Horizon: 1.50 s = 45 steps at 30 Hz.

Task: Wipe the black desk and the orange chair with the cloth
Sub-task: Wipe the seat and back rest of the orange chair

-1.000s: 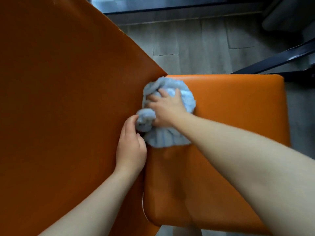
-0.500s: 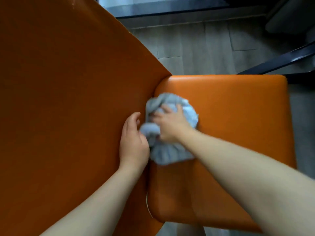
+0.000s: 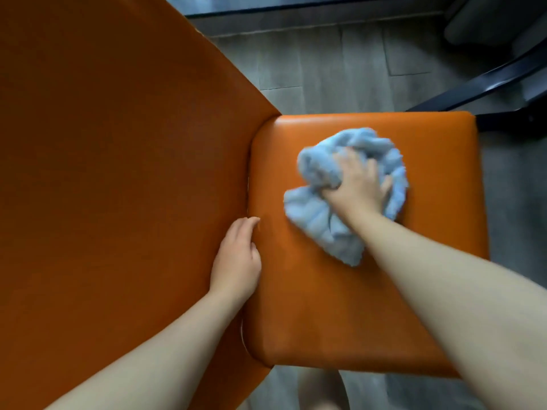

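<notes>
Right hand (image 3: 356,187) grips the bunched cloth (image 3: 322,211) on the orange chair (image 3: 325,306).

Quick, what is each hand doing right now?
Left hand: open, holding nothing, resting at the crease of the orange chair.
Right hand: closed, gripping the bunched blue cloth on the seat.

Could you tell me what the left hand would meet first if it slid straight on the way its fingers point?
The left hand points up along the crease where the chair's backrest meets the seat. It would probably just follow that crease toward the seat's far corner; the cloth lies off to its right.
</notes>
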Motion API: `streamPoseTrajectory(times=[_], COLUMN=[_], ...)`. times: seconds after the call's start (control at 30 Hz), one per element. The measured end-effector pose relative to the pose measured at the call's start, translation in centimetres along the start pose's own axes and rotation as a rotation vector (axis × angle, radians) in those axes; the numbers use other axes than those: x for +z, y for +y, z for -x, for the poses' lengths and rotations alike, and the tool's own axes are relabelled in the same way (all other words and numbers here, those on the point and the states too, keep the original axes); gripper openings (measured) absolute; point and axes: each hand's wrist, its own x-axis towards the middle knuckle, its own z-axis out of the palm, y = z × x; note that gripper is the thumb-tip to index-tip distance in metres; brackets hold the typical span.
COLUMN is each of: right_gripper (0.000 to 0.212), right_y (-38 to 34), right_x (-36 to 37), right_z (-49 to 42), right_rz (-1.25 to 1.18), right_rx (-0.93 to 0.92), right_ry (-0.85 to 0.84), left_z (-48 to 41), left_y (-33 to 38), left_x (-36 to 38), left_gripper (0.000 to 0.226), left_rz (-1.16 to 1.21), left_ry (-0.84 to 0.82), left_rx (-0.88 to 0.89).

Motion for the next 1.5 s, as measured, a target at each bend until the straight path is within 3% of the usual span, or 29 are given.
streamPoseTrajectory(times=[0.07,0.1,0.13,0.2,0.27,0.33,0.4,0.47,0.57,0.63,0.67,0.73,0.8,0.9,1.03,1.1,1.17,1.27,1.33,1.4,1.47,1.5], right_gripper=[0.059,0.06,0.057,0.05,0.043,0.051,0.057,0.059,0.063,0.066,0.067,0.07,0.071,0.08,0.063,0.061,0.066,0.064,0.062,0.068,0.072,0.071], right_y=[0.5,0.2,0.0,-0.8,0.4,2.1,4.7,8.1,9.2,6.7,4.9,2.2,2.9,7.8,14.9,14.6,11.0,5.3,5.0,6.9,10.4,12.0], right_x=[-0.7,-0.5,0.6,2.7,3.1,1.7,0.1,-1.7,-2.6,-1.3,-0.3,1.4,1.1,-1.8,-6.2,-5.6,-3.5,0.4,0.6,-0.5,-1.9,-3.0], right_z=[0.3,2.1,4.3,9.5,9.2,5.0,1.0,-1.4,-0.9,0.4,1.4,3.0,1.6,-4.3,-7.5,-5.5,-2.4,1.7,0.5,-1.8,-3.6,-3.9], right_rz=[-0.131,-0.113,-0.083,-0.033,-0.023,-0.02,-0.02,-0.135,-0.182,-0.184,-0.166,-0.138,-0.064,-0.044,-0.285,-0.341,-0.234,-0.037,0.004,0.11,0.055,-0.032], right_rx=[0.252,0.248,0.101,-0.377,-0.664,-0.509,-0.019,0.325,0.574,0.593,0.458,0.021,-0.187,0.008,0.607,0.839,0.69,-0.035,-0.333,-0.377,-0.057,0.165], right_ry=[-0.04,-0.058,-0.029,-0.079,-0.141,-0.031,0.02,0.059,0.156,0.129,0.085,-0.04,-0.07,-0.002,0.229,0.248,0.195,0.104,0.026,-0.063,-0.092,-0.014], left_z=[-0.2,-0.4,-0.6,-1.1,-1.9,-2.6,-3.1,-3.6,-4.6,-5.3,-5.7,-6.5,-7.2,-7.0,-6.9,-6.8,-6.8,-6.6,-6.7,-6.5,-6.4,-6.2], left_y=[0.4,0.7,0.9,1.4,2.0,2.6,3.4,4.2,6.1,7.3,7.6,7.8,7.8,8.1,8.8,8.9,8.8,8.2,8.0,7.7,7.6,7.5], left_x=[0.5,0.7,0.8,0.9,0.8,0.7,0.9,1.3,1.7,2.1,2.2,2.6,2.9,3.7,4.5,4.6,4.6,4.5,4.5,4.6,4.9,4.9], left_gripper=[0.05,0.052,0.056,0.064,0.068,0.072,0.07,0.066,0.065,0.068,0.07,0.072,0.075,0.093,0.119,0.123,0.123,0.114,0.111,0.115,0.116,0.115], left_rz=[-0.042,-0.064,-0.086,-0.137,-0.191,-0.253,-0.362,-0.482,-0.538,-0.535,-0.528,-0.475,-0.428,-0.513,-0.638,-0.678,-0.679,-0.634,-0.619,-0.64,-0.647,-0.644], left_ry=[-0.03,-0.037,-0.046,-0.086,-0.123,-0.151,-0.17,-0.189,-0.21,-0.221,-0.229,-0.253,-0.284,-0.323,-0.341,-0.335,-0.319,-0.291,-0.278,-0.285,-0.292,-0.298], left_rx=[-0.014,-0.017,-0.015,-0.029,-0.065,-0.068,-0.023,0.024,0.028,0.006,-0.013,-0.097,-0.191,-0.215,-0.191,-0.17,-0.162,-0.133,-0.113,-0.111,-0.104,-0.091])
